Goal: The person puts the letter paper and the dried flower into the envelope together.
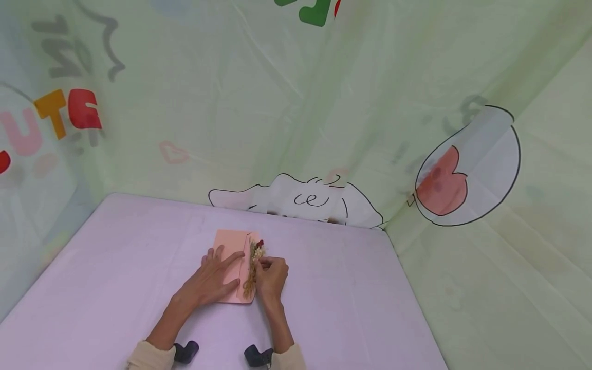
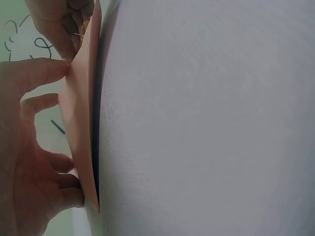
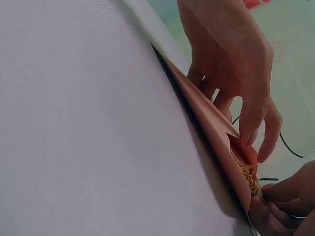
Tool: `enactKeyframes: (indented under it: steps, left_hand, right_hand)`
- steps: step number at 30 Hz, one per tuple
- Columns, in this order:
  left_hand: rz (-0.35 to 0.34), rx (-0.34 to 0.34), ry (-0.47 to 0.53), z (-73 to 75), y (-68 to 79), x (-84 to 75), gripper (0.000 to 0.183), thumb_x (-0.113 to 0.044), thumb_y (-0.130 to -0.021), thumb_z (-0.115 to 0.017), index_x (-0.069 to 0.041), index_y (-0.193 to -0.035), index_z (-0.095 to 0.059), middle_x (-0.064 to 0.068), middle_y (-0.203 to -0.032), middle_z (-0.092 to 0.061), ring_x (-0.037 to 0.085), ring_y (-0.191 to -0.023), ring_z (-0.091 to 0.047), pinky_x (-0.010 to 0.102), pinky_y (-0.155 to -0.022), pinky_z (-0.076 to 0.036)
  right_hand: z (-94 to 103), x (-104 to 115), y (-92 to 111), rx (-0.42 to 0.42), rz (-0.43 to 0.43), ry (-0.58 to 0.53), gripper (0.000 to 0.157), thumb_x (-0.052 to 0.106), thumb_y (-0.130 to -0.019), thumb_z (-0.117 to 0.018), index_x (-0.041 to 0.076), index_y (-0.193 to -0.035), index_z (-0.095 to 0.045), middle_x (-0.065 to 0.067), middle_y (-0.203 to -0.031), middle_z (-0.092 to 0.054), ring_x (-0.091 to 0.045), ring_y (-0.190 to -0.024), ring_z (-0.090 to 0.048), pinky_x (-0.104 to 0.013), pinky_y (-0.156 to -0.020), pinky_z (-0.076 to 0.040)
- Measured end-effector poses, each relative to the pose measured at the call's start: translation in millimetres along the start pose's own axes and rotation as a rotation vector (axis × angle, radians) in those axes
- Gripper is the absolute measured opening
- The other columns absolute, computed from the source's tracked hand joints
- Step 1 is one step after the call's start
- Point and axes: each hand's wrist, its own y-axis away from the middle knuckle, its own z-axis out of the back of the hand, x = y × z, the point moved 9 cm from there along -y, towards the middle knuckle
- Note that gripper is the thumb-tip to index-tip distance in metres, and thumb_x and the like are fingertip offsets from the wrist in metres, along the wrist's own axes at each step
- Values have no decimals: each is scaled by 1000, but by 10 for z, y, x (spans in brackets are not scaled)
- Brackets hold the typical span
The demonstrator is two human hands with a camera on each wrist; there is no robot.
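Note:
A pink paper envelope (image 1: 231, 239) lies on the table, its long flap edge toward the right. Along that edge sits a small bunch of dried flowers (image 1: 253, 277), with straw-coloured stems, pale blooms and a dark red one at the top. My left hand (image 1: 210, 280) rests on the envelope with fingers spread, its fingertips touching the paper. With thumb and fingers my right hand (image 1: 272, 277) pinches the dried flowers at the envelope's right side. In the right wrist view the stem ends (image 3: 249, 177) show inside the envelope's opening, beside the right fingertips.
A pale lilac cloth covers the table (image 1: 351, 298). Printed curtains (image 1: 287, 103) hang at the back and on both sides. Dark devices are strapped at both wrists, one at the left wrist (image 1: 187, 352) and one at the right (image 1: 257, 355).

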Motion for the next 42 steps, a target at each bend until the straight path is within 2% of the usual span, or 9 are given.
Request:
enactKeyframes:
  steps: [9, 19, 26, 36, 42]
  left_hand:
    - [16, -26, -25, 13, -26, 12, 64, -42, -93, -66, -29, -152, -44, 37, -158, -28, 63, -143, -26, 73, -113, -28]
    - [16, -22, -26, -12, -53, 41, 62, -46, -94, -63, -31, -151, -44, 37, -158, -29, 63, -143, -27, 74, -112, -29]
    - [17, -25, -13, -25, -44, 52, 63, -49, -94, -63, -31, -151, -44, 36, -159, -29, 60, -145, -27, 73, -113, -28]
    - [12, -28, -8, -14, -37, 56, 64, -48, -94, -63, -31, -152, -42, 36, -159, -27, 60, -145, -26, 73, -113, -28]
    - [9, -36, -5, 1, -23, 56, 63, -48, -94, -63, -32, -152, -42, 35, -159, -27, 59, -146, -26, 74, -112, -29]
  right_hand:
    - [-92, 30, -11, 34, -10, 0, 7, 6, -83, -80, -1, -84, -78, -11, -69, -73, -6, -52, -61, -18, -44, -50]
    - [-202, 88, -6, 53, 34, -19, 5, 5, -83, -80, 0, -81, -79, -11, -67, -73, -5, -51, -62, -17, -45, -50]
    - [-317, 77, 19, 107, -19, -103, 5, 1, -83, -77, -1, -79, -78, -12, -62, -72, -9, -42, -62, -22, -41, -51]
    - [-362, 96, 4, 72, -11, 38, 4, 7, -81, -80, 4, -79, -81, -8, -68, -75, -4, -54, -63, -19, -51, -51]
    - [-393, 121, 8, 94, -15, 42, 4, 6, -81, -79, 3, -80, -81, -8, -67, -75, -5, -54, -63, -20, -50, -51]
